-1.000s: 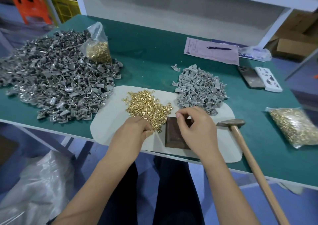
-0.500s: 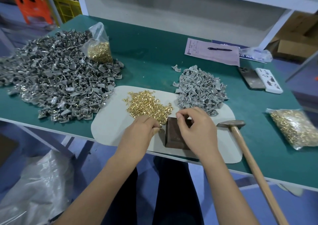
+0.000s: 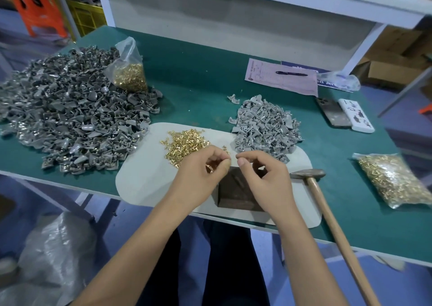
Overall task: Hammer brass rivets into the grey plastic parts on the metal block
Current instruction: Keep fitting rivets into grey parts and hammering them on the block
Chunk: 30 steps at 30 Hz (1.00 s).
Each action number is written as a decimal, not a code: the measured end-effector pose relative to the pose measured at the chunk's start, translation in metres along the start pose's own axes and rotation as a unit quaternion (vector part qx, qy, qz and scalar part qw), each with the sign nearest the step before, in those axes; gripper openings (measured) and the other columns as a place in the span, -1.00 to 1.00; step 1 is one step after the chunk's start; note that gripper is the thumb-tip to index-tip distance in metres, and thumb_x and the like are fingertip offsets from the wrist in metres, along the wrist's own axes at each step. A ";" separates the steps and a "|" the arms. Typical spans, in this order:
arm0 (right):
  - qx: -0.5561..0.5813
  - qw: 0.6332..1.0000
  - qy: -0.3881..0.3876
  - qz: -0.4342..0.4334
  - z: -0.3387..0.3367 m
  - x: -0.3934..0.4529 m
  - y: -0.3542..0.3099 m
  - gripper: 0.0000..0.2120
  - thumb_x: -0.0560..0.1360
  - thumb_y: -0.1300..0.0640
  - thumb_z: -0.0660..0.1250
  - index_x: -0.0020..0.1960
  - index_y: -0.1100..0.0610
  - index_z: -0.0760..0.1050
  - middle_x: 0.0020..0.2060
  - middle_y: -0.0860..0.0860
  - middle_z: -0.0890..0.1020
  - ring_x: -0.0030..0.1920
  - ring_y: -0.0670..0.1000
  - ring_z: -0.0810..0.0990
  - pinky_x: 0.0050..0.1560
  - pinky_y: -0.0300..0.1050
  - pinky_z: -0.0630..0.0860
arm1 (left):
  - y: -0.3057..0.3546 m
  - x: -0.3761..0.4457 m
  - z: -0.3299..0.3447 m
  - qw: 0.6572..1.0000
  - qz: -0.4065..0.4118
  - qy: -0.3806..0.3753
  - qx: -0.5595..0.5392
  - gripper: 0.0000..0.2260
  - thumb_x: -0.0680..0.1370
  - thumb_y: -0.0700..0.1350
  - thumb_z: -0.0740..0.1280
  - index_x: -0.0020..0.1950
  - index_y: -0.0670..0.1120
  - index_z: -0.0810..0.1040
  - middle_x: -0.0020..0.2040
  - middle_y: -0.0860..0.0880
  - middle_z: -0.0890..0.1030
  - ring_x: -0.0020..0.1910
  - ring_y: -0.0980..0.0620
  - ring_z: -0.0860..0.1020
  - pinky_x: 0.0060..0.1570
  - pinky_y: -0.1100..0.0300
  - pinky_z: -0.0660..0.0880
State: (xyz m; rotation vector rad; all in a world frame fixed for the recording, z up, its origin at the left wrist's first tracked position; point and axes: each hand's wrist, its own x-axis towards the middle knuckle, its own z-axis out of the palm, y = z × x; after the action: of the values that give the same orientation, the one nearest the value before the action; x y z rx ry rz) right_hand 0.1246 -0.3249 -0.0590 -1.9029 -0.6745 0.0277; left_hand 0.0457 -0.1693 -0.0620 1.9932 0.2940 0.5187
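Rivet-loading stage of assembly. The left hand [image 3: 205,172] hovers over the near edge of the loose brass rivets [image 3: 184,142], its fingers [image 3: 222,163] curled together and clamped on a few rivets, one glinting below the knuckles. The right hand [image 3: 264,179] is poised over the metal block [image 3: 236,193], thumb and forefinger pinched close; whether they grip a grey plastic part cannot be told, since the palm hides the block's top. Fingertips of both hands nearly meet, probably to pass a rivet across. Beyond the right fingers lies the small heap of grey plastic parts [image 3: 264,128]; to their right, the hammer [image 3: 308,173] rests on the counter [image 3: 201,71], its handle towards the worker, presumably for quick pick-up.
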 end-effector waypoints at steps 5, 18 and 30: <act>0.050 0.999 -0.020 0.003 -0.012 0.002 -0.001 -0.80 0.57 0.27 0.41 0.06 0.01 0.71 -0.08 -0.18 0.73 0.01 -0.13 0.68 0.08 -0.31 0.52 | 0.010 0.014 0.012 0.995 -0.025 -0.026 -0.094 -0.91 0.56 -0.15 0.41 -0.07 0.04 0.63 -0.20 0.18 0.65 -0.21 0.24 0.58 -0.16 0.38 0.46; 0.094 0.994 0.001 0.056 -0.015 0.003 0.002 -0.94 0.57 0.16 0.44 -0.03 0.01 0.67 -0.16 -0.11 0.70 -0.09 -0.12 0.64 -0.01 -0.29 0.51 | 0.009 0.026 0.012 0.981 -0.038 -0.109 -0.158 -0.97 0.59 -0.10 0.40 -0.01 0.02 0.63 -0.11 0.01 0.68 -0.14 0.19 0.59 -0.11 0.32 0.53; -0.016 0.999 0.044 0.012 -0.004 0.001 0.004 -0.90 0.51 0.19 0.48 -0.06 0.00 0.67 -0.18 -0.15 0.69 -0.07 -0.08 0.66 -0.01 -0.18 0.56 | 0.008 0.033 0.000 0.989 -0.007 -0.147 -0.026 -0.87 0.53 -0.18 0.42 0.03 0.01 0.66 -0.09 0.14 0.72 -0.05 0.22 0.66 0.07 0.19 0.56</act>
State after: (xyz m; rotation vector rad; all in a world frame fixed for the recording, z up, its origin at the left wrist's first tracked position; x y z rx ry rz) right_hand 0.1285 -0.3292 -0.0601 -1.9311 -0.5959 -0.0515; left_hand 0.0744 -0.1596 -0.0471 1.9828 0.1091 0.2155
